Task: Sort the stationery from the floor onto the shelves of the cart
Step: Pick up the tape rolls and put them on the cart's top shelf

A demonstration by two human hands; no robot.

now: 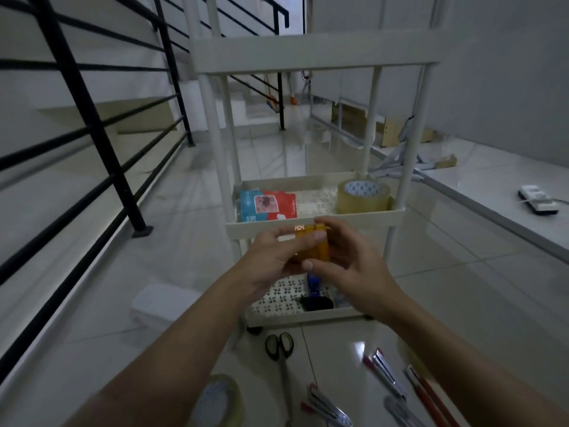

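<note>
You hold a small orange packet (309,246) pinched between your left hand (274,260) and right hand (354,266) just before the cart (314,53), mid-sorting, so next lift it over the middle shelf (311,221) rim and release.
</note>
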